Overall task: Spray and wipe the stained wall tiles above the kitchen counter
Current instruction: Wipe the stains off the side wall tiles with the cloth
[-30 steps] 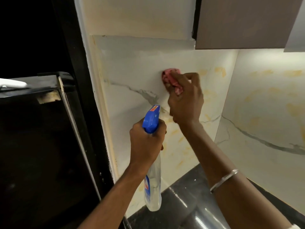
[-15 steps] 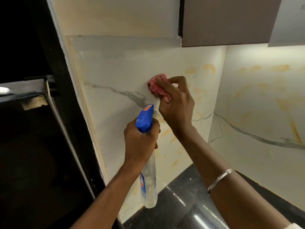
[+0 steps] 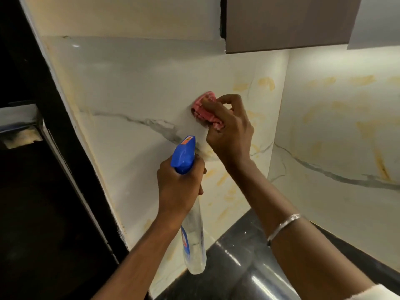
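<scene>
A pink cloth [image 3: 205,109] is held bunched in the right hand [image 3: 229,131], with the fingers curled round it. It is pressed against the wall tiles [image 3: 134,94] at the centre of the frame, just above the grey vein. The spray bottle [image 3: 192,234] is gripped round its neck by the left hand [image 3: 179,185], below and left of the cloth, with the blue head up and the clear body hanging down. Whether a finger lies on the trigger cannot be told.

The task is judged to be under way but far from finished. The tile left of the cloth looks free of yellow marks — whether it was cleaned or never stained cannot be known. Yellow smears are seen below the right hand down toward the counter [image 3: 233,267], up and right of the cloth near the corner, and across the side wall [image 3: 335,131] at the right of the frame, where one darker streak is seen.

The working area is bounded above by the upper cabinet [image 3: 287,20], at the left by the pale wall edge and a dark appliance [image 3: 43,191], below by the glossy counter, and at the right by the inside corner. Open tile is widest to the left and upward. Downward room is tighter — the bottle is held just under the right wrist and would probably need to be shifted aside before the lower stains are wiped.
</scene>
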